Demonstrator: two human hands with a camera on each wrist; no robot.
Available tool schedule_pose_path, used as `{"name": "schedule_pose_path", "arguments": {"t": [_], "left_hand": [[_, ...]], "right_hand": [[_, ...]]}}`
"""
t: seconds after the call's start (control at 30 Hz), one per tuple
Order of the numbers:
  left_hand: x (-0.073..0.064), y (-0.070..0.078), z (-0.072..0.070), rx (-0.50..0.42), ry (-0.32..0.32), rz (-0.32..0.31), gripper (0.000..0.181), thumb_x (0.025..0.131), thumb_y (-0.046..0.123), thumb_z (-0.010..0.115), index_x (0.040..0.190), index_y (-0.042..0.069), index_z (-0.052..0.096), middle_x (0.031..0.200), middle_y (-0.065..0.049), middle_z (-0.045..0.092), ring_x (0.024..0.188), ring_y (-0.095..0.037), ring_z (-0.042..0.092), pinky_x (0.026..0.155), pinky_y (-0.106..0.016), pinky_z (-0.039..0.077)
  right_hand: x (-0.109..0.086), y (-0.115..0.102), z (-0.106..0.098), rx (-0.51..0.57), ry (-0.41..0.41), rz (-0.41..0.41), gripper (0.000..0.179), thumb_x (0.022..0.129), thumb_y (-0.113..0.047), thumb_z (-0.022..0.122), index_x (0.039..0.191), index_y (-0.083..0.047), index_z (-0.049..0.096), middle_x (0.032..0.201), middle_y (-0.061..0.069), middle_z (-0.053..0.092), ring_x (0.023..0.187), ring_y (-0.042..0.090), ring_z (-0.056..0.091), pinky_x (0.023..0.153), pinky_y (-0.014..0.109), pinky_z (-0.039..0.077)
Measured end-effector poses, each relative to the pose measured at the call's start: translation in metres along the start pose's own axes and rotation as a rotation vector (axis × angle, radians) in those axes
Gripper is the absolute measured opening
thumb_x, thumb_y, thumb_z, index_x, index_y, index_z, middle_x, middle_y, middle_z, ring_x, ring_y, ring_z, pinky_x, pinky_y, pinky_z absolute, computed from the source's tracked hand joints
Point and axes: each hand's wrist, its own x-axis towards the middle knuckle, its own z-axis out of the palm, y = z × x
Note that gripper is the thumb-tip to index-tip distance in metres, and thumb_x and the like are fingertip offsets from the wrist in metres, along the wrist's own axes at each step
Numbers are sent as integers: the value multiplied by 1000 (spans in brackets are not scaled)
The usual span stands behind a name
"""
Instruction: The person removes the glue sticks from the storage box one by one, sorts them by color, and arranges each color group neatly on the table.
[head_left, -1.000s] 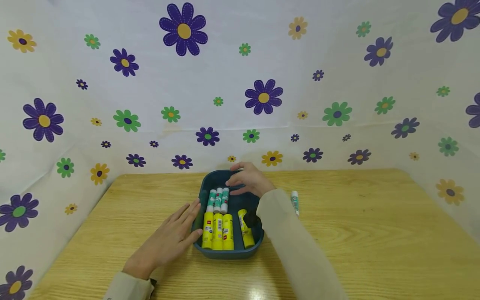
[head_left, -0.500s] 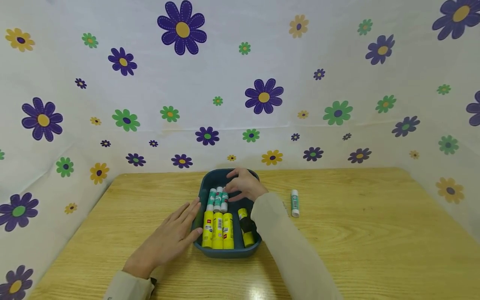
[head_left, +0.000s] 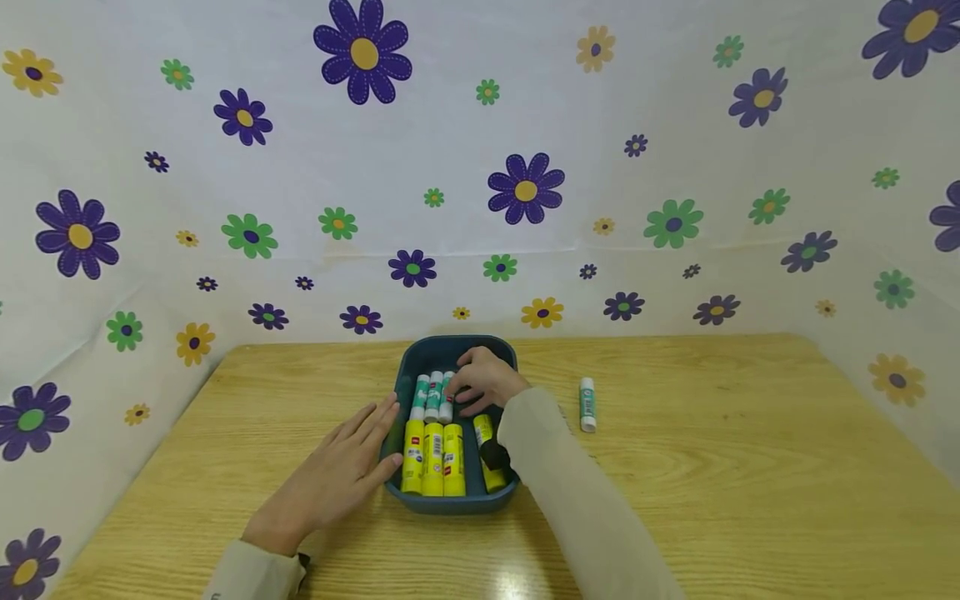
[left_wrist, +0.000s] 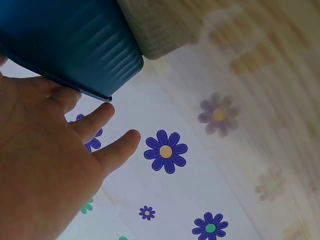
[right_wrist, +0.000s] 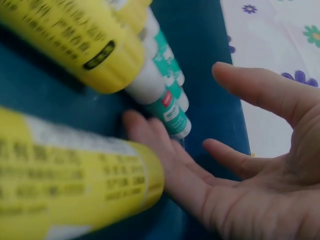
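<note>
A dark blue basket (head_left: 453, 505) stands on the wooden table. Inside lie several white-and-green glue sticks (head_left: 433, 398) side by side at the back left. In front of them is a row of yellow glue sticks (head_left: 432, 462), with one more yellow glue stick (head_left: 491, 475) apart at the right. My left hand (head_left: 333, 475) rests against the basket's left side, fingers straight. My right hand (head_left: 487, 380) reaches into the basket; its lower fingers (right_wrist: 160, 140) are beside the nearest green glue stick (right_wrist: 172, 115), thumb apart. Whether they touch it is unclear.
Another white-and-green glue stick (head_left: 588, 406) lies on the table (head_left: 712, 467) to the right of the basket. A white cloth with printed flowers (head_left: 637, 92) hangs behind the table and along both sides.
My right hand has moved down and slightly left, deeper into the basket towards the green glue sticks. My left hand stays against the basket's side.
</note>
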Motion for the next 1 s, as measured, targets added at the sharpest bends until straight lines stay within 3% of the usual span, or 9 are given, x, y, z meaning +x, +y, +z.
{"name": "schedule_pose_path", "arguments": {"t": [0.33,0.43,0.6,0.77,1.0], "left_hand": [[-1,1,-3,-6,-3,-5,68,108,39,46,160,1,25,167,-12,21,149,-43,24,117,-64,22],[-1,2,-3,-3,-3,-3,68,108,39,46,160,1,25,167,-12,21,149,-43,24,117,-64,22],[0,1,-1,5,-14,-7,68,108,40,44,160,1,24,167,-12,20,149,-44,24,116,-65,22],[1,0,-1,9,-13,-2,67,108,40,45,160,1,25,167,-12,20,149,-43,24,116,-65,22],[2,-2,-2,15,-13,-3,68,108,40,45,160,1,25,167,-11,20,149,-43,24,116,-65,23]], "right_hand": [[2,2,3,101,-69,28,70,90,9,67,152,3,35,128,24,53,109,38,58,86,52,58],[4,4,3,112,-92,31,67,90,10,66,151,3,38,125,23,54,104,35,58,85,52,59],[7,6,4,52,-99,31,59,89,12,67,144,3,46,114,22,58,93,31,60,83,48,60],[7,6,7,-39,-118,14,56,90,10,67,142,1,49,111,20,60,94,31,61,82,46,60],[7,5,10,-32,-103,6,46,93,8,64,137,-2,52,111,21,62,93,31,65,78,46,61]]}}
